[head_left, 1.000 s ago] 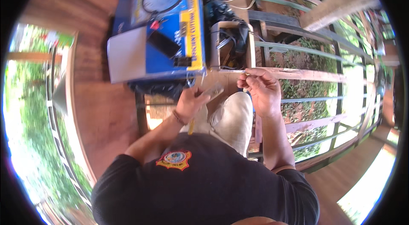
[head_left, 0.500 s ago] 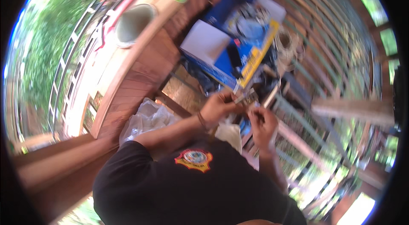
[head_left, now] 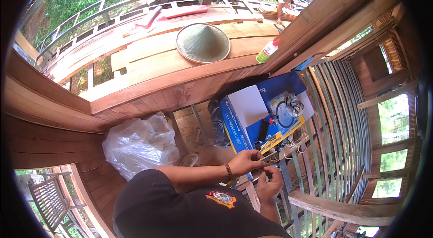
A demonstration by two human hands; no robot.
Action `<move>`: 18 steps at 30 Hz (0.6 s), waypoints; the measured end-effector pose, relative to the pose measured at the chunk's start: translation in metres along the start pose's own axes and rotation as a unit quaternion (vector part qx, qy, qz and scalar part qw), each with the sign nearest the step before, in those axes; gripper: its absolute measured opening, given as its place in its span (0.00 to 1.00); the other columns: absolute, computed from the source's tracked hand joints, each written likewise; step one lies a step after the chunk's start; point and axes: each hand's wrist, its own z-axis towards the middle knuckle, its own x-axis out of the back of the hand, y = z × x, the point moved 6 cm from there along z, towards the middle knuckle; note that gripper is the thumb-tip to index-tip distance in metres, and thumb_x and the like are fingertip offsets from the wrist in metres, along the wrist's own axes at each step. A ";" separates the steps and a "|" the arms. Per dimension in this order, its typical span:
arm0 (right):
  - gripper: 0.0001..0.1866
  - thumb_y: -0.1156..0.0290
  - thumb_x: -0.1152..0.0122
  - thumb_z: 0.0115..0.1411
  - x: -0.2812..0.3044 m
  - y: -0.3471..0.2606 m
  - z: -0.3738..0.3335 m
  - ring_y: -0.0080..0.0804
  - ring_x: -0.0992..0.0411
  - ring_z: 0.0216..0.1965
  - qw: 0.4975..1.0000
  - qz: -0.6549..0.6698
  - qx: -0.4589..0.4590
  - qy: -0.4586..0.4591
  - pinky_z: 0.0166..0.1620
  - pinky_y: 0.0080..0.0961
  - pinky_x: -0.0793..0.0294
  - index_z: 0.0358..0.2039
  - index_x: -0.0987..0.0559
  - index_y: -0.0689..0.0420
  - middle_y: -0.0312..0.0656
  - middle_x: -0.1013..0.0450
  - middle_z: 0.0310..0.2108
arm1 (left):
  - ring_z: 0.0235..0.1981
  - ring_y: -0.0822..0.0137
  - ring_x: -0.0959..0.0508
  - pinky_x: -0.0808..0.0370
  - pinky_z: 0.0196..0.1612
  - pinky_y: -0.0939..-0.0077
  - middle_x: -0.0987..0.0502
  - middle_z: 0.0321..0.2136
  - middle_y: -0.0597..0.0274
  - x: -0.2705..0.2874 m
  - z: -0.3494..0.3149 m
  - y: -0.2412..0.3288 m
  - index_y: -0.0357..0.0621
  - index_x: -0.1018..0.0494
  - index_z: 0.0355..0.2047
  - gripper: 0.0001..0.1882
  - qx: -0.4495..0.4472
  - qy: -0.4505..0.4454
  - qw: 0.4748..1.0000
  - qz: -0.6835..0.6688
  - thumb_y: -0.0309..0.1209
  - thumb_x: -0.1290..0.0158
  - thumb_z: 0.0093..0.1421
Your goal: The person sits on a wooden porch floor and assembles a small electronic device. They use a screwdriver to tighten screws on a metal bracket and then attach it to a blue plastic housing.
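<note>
The small flat piece (head_left: 271, 158) is pinched in the left hand (head_left: 249, 162), near the yellow-trimmed edge of the blue box (head_left: 236, 118). The right hand (head_left: 269, 185) is close by, fingers curled (whether they grip anything, I cannot tell). A black object (head_left: 263, 130) lies by that yellow edge; on the wooden ledge (head_left: 149, 67), a conical hat (head_left: 203, 43) sits near the inner edge.

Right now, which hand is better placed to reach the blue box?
Probably the left hand, though it seems to pinch something small: it appears close to the blue box, while the right hand is farther off.
</note>
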 end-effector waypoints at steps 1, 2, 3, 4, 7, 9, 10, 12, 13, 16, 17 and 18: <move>0.08 0.86 0.38 0.54 -0.006 -0.008 0.003 0.36 0.22 0.35 1.000 -0.015 0.011 -0.009 0.39 0.28 0.23 0.35 0.21 0.64 0.46 0.22 0.35 | 0.35 0.79 0.23 0.26 0.40 0.80 0.20 0.32 0.67 0.007 -0.002 0.001 0.38 0.25 0.37 0.07 -0.006 0.009 1.000 0.006 0.29 0.40 0.63; 0.08 0.86 0.39 0.54 -0.012 -0.014 0.006 0.35 0.22 0.35 0.999 -0.024 0.018 -0.017 0.40 0.27 0.23 0.35 0.22 0.64 0.45 0.23 0.35 | 0.35 0.80 0.23 0.26 0.40 0.80 0.21 0.32 0.67 0.014 -0.002 0.000 0.38 0.24 0.37 0.08 -0.012 0.017 1.000 0.011 0.30 0.40 0.64; 0.08 0.86 0.39 0.55 -0.017 -0.020 0.007 0.33 0.23 0.36 0.999 -0.030 0.022 -0.023 0.41 0.26 0.23 0.36 0.22 0.64 0.45 0.23 0.35 | 0.34 0.80 0.24 0.27 0.39 0.81 0.21 0.32 0.67 0.021 -0.006 0.002 0.39 0.24 0.37 0.08 -0.016 0.026 0.999 0.019 0.30 0.40 0.64; 0.08 0.86 0.40 0.55 -0.023 -0.025 0.008 0.31 0.24 0.36 0.999 -0.037 0.026 -0.030 0.42 0.25 0.23 0.36 0.22 0.64 0.44 0.23 0.35 | 0.34 0.80 0.24 0.27 0.39 0.81 0.21 0.31 0.68 0.025 -0.010 0.004 0.39 0.24 0.36 0.08 -0.020 0.030 0.999 0.015 0.30 0.41 0.64; 0.08 0.86 0.40 0.54 -0.031 -0.034 0.007 0.33 0.23 0.35 0.997 -0.051 0.052 -0.029 0.41 0.27 0.23 0.36 0.22 0.64 0.44 0.23 0.34 | 0.33 0.81 0.26 0.28 0.37 0.81 0.22 0.30 0.70 0.033 -0.023 0.013 0.40 0.24 0.34 0.07 -0.029 0.040 0.999 0.023 0.31 0.41 0.63; 0.08 0.85 0.40 0.54 -0.034 -0.038 0.007 0.34 0.23 0.35 0.996 -0.055 0.055 -0.033 0.41 0.27 0.23 0.36 0.22 0.64 0.44 0.23 0.34 | 0.32 0.82 0.27 0.29 0.37 0.81 0.23 0.28 0.71 0.037 -0.027 0.019 0.40 0.24 0.33 0.08 -0.026 0.042 0.997 0.052 0.31 0.41 0.62; 0.09 0.85 0.40 0.54 -0.034 -0.040 0.007 0.34 0.23 0.35 0.996 -0.058 0.056 -0.034 0.41 0.27 0.23 0.36 0.22 0.63 0.44 0.23 0.34 | 0.32 0.82 0.27 0.29 0.37 0.81 0.23 0.28 0.71 0.038 -0.029 0.021 0.40 0.24 0.32 0.08 -0.024 0.044 0.997 0.055 0.32 0.41 0.62; 0.09 0.86 0.40 0.52 -0.034 -0.044 0.006 0.42 0.22 0.35 0.996 -0.062 0.055 -0.029 0.40 0.32 0.22 0.35 0.21 0.64 0.48 0.23 0.34 | 0.31 0.82 0.27 0.29 0.37 0.81 0.23 0.28 0.71 0.038 -0.032 0.026 0.39 0.24 0.32 0.08 -0.020 0.048 0.997 0.062 0.32 0.41 0.62; 0.09 0.86 0.39 0.52 -0.034 -0.046 0.006 0.45 0.22 0.36 0.996 -0.064 0.054 -0.026 0.39 0.34 0.22 0.35 0.21 0.64 0.49 0.23 0.34 | 0.32 0.82 0.27 0.29 0.36 0.81 0.23 0.28 0.70 0.038 -0.032 0.025 0.39 0.24 0.32 0.09 -0.019 0.042 0.997 0.061 0.33 0.41 0.62; 0.09 0.86 0.39 0.52 -0.030 -0.047 0.002 0.46 0.22 0.35 0.996 -0.070 0.049 -0.020 0.39 0.35 0.22 0.35 0.21 0.64 0.49 0.23 0.34 | 0.32 0.81 0.26 0.28 0.37 0.81 0.22 0.28 0.69 0.035 -0.028 0.019 0.39 0.24 0.33 0.09 -0.016 0.024 0.998 0.059 0.32 0.41 0.62; 0.09 0.86 0.39 0.52 -0.029 -0.048 0.001 0.46 0.22 0.35 0.996 -0.072 0.044 -0.016 0.39 0.35 0.22 0.35 0.21 0.64 0.49 0.23 0.34 | 0.32 0.81 0.26 0.28 0.37 0.81 0.22 0.28 0.69 0.034 -0.027 0.018 0.38 0.24 0.33 0.09 -0.016 0.018 0.998 0.059 0.32 0.41 0.62; 0.09 0.86 0.39 0.52 -0.027 -0.048 0.000 0.46 0.22 0.35 0.997 -0.073 0.039 -0.013 0.39 0.35 0.22 0.35 0.21 0.64 0.49 0.23 0.34 | 0.32 0.80 0.25 0.28 0.37 0.80 0.22 0.28 0.68 0.033 -0.025 0.016 0.38 0.24 0.33 0.08 -0.016 0.012 0.998 0.060 0.31 0.41 0.62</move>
